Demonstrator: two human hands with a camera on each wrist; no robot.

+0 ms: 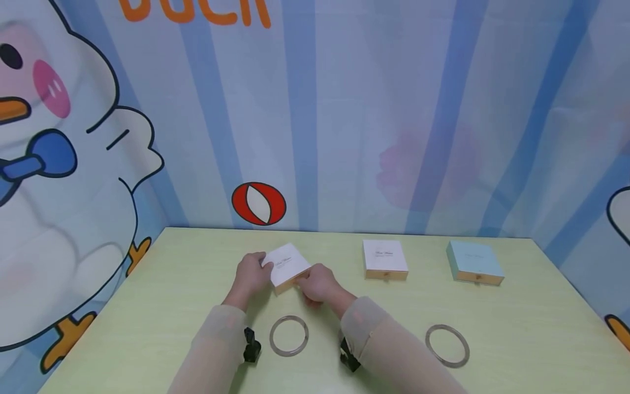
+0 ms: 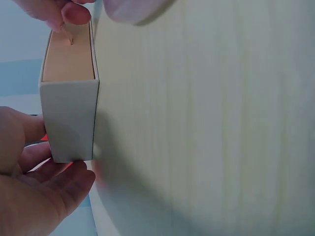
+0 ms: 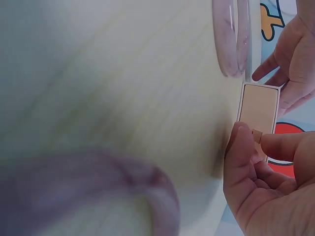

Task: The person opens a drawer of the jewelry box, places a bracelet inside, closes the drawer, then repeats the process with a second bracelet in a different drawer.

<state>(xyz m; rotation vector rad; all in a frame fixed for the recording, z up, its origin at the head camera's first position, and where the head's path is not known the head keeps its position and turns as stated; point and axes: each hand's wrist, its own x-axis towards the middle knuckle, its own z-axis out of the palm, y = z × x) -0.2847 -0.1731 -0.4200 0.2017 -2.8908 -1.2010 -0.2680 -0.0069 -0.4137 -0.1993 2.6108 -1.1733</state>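
A small white drawer box (image 1: pixel 286 264) with a tan front is tilted between both hands over the table's back left. My left hand (image 1: pixel 251 279) holds it at its left side, thumb and fingers around the far end in the left wrist view. My right hand (image 1: pixel 320 282) pinches the little tan pull tab (image 3: pixel 257 136) on the drawer front (image 3: pixel 259 105) between thumb and index finger. The drawer front sits flush in its sleeve. Closer to me, a greyish, glossy bangle (image 1: pixel 272 336) lies between the forearms.
A second white box (image 1: pixel 385 256) and a light blue box (image 1: pixel 474 260) stand at the back right of the pale wooden table (image 1: pixel 354 317). Another bangle (image 1: pixel 427 340) lies at the front right. A printed curtain (image 1: pixel 344 109) hangs behind the table's far edge.
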